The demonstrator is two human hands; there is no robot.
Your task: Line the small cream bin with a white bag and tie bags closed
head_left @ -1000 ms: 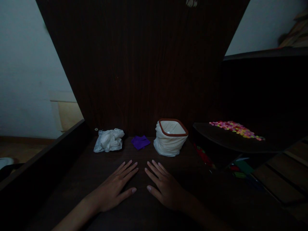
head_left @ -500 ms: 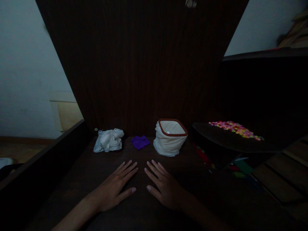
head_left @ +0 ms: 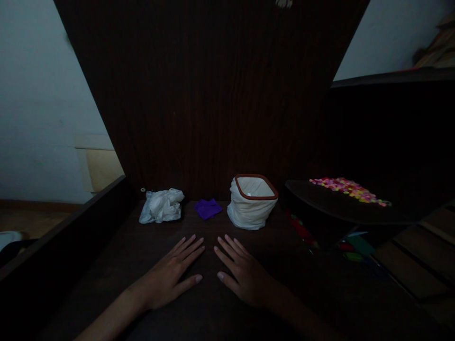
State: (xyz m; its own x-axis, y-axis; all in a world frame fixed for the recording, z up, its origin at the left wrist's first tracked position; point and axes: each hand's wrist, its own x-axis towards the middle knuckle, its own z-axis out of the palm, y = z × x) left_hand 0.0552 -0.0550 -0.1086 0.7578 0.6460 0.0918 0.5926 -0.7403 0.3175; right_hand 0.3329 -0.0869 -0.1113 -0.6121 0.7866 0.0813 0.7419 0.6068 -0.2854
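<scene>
Resting spread on the desk [head_left: 106,270], left hand [head_left: 174,270] and right hand [head_left: 245,272] are seen at lower center. Mid-frame, cloth [head_left: 208,208] is flanked by bag [head_left: 161,206] and bin [head_left: 250,212].

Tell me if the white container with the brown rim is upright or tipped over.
Upright: the white container stands on the dark surface, its brown rim uppermost around the open mouth.

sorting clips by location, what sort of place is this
Probably a room in a home, though not certain: a dark wooden desk with a tall back panel, a white-lined bin and colourful pieces heaped on a side shelf.
</scene>
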